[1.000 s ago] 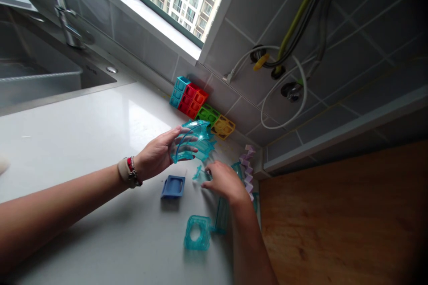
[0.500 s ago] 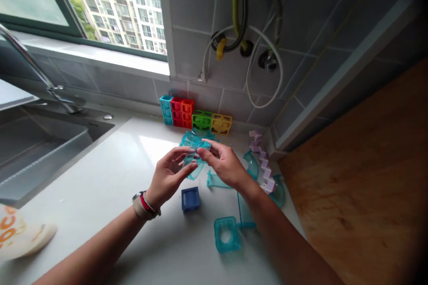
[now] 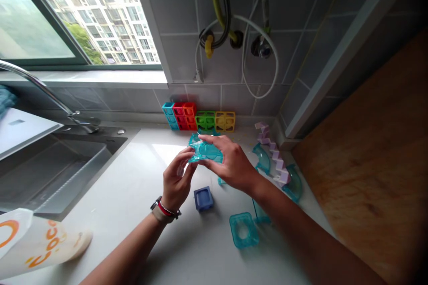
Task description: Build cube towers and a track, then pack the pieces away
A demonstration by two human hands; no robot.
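Note:
My right hand (image 3: 234, 160) grips a translucent teal plastic piece (image 3: 210, 153), thumb below it and fingers along its top. My left hand (image 3: 176, 181) has thumb and fingertips closed on the piece's left end; part of that grip is hidden. Other teal parts lie behind the hands, mostly covered. Below them on the counter sits a small dark blue cube-shaped block (image 3: 203, 199). A teal square block with a round hole (image 3: 236, 230) rests nearer to me, beside a teal panel (image 3: 260, 213) partly under my right forearm.
Cyan, red, orange, green and yellow blocks (image 3: 205, 120) line the wall. At right are curved teal track pieces (image 3: 262, 159) and a lilac zigzag strip (image 3: 274, 155). A sink (image 3: 53, 178) with a faucet (image 3: 85, 121) and a printed cup (image 3: 50, 245) are at left.
The teal piece has turned in my hands, and my right hand now spans it from above and below. My view has shifted, bringing more of the cup into sight.

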